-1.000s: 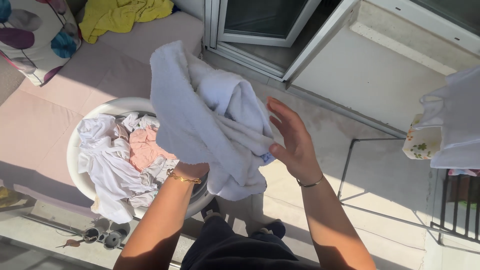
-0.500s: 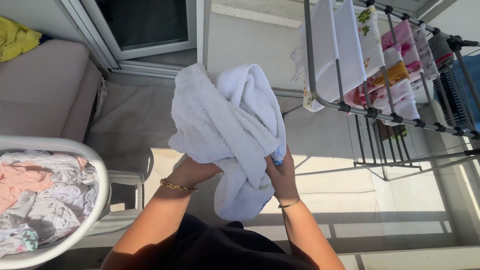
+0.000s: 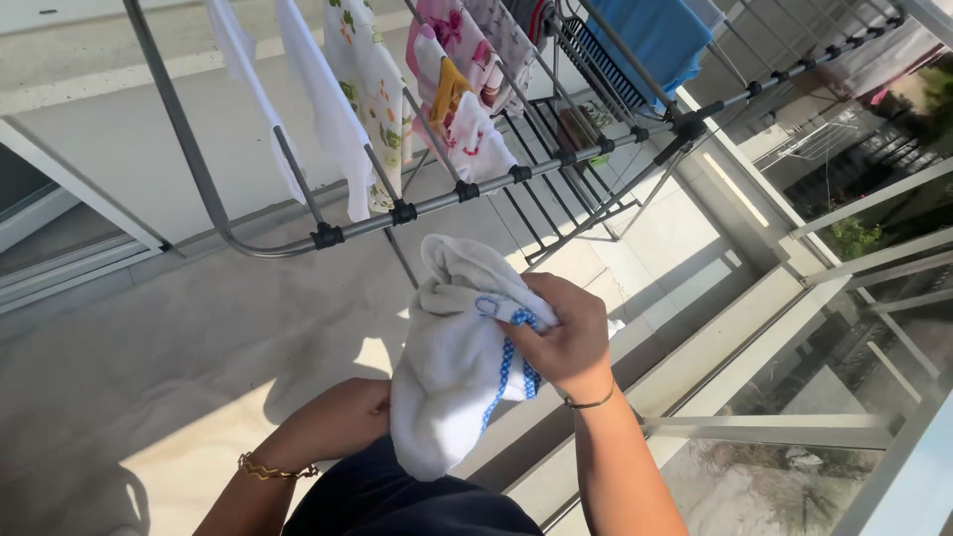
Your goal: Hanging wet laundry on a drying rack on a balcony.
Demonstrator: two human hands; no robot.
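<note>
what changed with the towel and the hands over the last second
The right hand, open beside the white terry towel with blue stitched trim a second ago, has closed on its upper edge. The towel has come down from chest height, and the view has swung from the laundry basket to the grey metal drying rack. The left hand still grips the towel from below.

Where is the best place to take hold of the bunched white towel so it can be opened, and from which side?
Probably the blue-stitched hem, the one edge showing on the bunched white towel. The right hand already grips its upper end from the right. The left hand, at the towel's lower left, could pinch the same hem further down, coming from below.
</note>
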